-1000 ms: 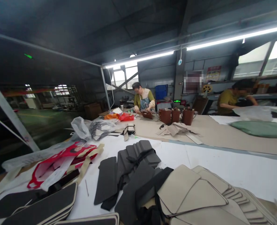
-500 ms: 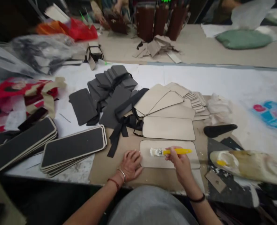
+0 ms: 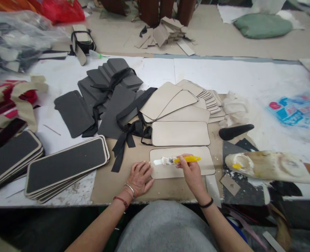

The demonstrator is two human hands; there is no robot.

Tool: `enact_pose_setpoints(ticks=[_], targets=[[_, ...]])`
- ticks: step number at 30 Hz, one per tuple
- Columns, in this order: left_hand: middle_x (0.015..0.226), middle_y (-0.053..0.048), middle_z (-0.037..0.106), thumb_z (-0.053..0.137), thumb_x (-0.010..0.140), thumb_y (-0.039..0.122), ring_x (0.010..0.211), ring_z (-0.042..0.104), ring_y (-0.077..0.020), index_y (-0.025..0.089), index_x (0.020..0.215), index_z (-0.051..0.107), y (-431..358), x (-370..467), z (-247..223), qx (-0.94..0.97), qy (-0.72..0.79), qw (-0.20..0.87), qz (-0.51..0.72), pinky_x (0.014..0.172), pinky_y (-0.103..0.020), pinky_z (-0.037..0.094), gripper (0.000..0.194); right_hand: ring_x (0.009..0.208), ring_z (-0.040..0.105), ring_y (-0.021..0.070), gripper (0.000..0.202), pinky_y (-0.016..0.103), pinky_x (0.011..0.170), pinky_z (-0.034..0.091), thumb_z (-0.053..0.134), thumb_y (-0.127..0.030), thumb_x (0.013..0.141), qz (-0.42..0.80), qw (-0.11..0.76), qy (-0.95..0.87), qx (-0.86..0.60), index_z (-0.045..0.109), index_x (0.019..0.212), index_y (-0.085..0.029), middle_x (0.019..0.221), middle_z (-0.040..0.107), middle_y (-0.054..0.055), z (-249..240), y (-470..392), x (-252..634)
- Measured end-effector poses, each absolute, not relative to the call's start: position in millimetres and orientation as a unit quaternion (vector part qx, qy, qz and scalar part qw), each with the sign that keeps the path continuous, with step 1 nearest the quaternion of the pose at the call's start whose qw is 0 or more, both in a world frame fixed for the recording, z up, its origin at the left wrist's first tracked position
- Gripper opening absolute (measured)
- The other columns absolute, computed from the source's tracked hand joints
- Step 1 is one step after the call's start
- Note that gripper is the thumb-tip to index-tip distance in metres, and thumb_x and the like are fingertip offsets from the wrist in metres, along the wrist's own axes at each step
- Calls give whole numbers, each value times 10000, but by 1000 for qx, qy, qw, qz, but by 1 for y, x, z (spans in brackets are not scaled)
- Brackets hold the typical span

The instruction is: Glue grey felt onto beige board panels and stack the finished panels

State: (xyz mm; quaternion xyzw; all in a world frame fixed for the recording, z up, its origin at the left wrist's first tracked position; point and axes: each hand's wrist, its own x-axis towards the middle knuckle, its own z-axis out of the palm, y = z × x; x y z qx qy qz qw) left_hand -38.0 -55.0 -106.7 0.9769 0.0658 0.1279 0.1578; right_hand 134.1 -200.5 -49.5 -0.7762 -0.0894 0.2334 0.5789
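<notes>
My right hand (image 3: 190, 171) grips a yellow-handled brush (image 3: 187, 159), its bristles loaded with white paste. The bristles rest on a cream rectangular panel (image 3: 182, 172) with rounded corners, and a white smear (image 3: 158, 162) shows at their left. Flat beside the panel lies my left hand (image 3: 139, 177), fingers stretched out, the tips at the panel's left edge. Just beyond is a second cream panel (image 3: 181, 133), with a fanned pile of similar panels (image 3: 167, 101) behind it. To the right, a worn white container lying on its side (image 3: 270, 166) has white paste around its opening.
Dark grey panels (image 3: 74, 113) tied with black ribbon lie behind on the left. Black panels with cream borders (image 3: 67, 166) are stacked at front left. A black tapered tool (image 3: 236, 132) sits at right, near a blue-printed plastic bag (image 3: 297, 110). Scraps (image 3: 164, 31) lie at the back.
The brush has moved along the panel and a white smear now shows by its bristles. My left hand stays by the panel's edge. The whole view has shifted, tilting further down.
</notes>
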Motion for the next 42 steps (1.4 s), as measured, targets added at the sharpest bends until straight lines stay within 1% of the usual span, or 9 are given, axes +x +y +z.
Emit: enact_pose_setpoints(ticks=[10, 15, 20, 23, 26, 28, 31, 35, 42], targets=[[1131, -99, 595, 566, 756, 301, 1105, 453, -278, 213, 1100, 540, -52, -36, -108, 981, 25, 105, 161, 921, -463, 343, 356, 603, 582, 183, 393, 355, 648, 485, 520, -559, 763, 60, 509, -34, -858, 570, 826, -174, 737, 622, 48, -50, -285, 189], [1128, -109, 595, 580, 746, 305, 1093, 462, -284, 201, 1100, 537, -50, -35, -110, 981, 13, 88, 170, 911, -466, 348, 372, 609, 589, 207, 342, 368, 666, 450, 465, -509, 801, -4, 420, -33, -907, 560, 828, -181, 648, 605, 41, -46, -294, 196], [1136, -93, 596, 571, 754, 302, 1099, 462, -273, 215, 1106, 535, -51, -35, -110, 982, 21, 92, 166, 916, -457, 349, 364, 726, 567, 214, 313, 381, 738, 433, 433, -476, 829, -76, 354, -116, -925, 550, 826, -185, 766, 606, 73, -33, -290, 188], [1137, -88, 600, 564, 761, 303, 1107, 459, -269, 213, 1098, 542, -53, -36, -109, 980, 34, 104, 166, 923, -452, 345, 350, 698, 569, 196, 284, 361, 712, 449, 452, -460, 839, -42, 398, -139, -906, 544, 820, -192, 775, 595, 57, -24, -272, 175], [1140, -83, 602, 552, 768, 322, 1115, 457, -265, 214, 1083, 557, -55, -36, -107, 977, 52, 130, 163, 942, -452, 329, 332, 636, 578, 169, 271, 331, 638, 485, 478, -457, 836, 69, 504, -123, -852, 542, 831, -194, 779, 581, 40, -21, -237, 153], [1141, -80, 605, 542, 773, 339, 1117, 456, -263, 215, 1074, 568, -55, -36, -106, 976, 60, 142, 156, 948, -447, 323, 327, 644, 589, 164, 280, 325, 626, 513, 500, -467, 821, 149, 573, -106, -799, 542, 830, -190, 792, 574, 34, -23, -207, 137], [1135, -82, 613, 534, 779, 344, 1109, 458, -261, 202, 1061, 580, -55, -35, -104, 976, 65, 146, 150, 947, -439, 321, 319, 636, 601, 163, 309, 329, 610, 540, 538, -490, 785, 234, 628, -78, -738, 540, 832, -184, 765, 576, 18, -34, -170, 119], [1124, -85, 621, 539, 779, 335, 1094, 466, -260, 191, 1050, 585, -55, -35, -104, 973, 62, 148, 166, 938, -437, 327, 310, 608, 608, 167, 315, 326, 587, 535, 564, -497, 758, 237, 609, -77, -753, 553, 818, -188, 735, 593, 13, -50, -159, 120], [1111, -94, 625, 541, 781, 325, 1087, 479, -266, 198, 1054, 579, -56, -34, -104, 972, 53, 145, 179, 923, -443, 337, 303, 591, 582, 161, 293, 311, 599, 485, 488, -466, 821, 62, 509, -90, -854, 547, 813, -179, 728, 595, 32, -54, -225, 166]])
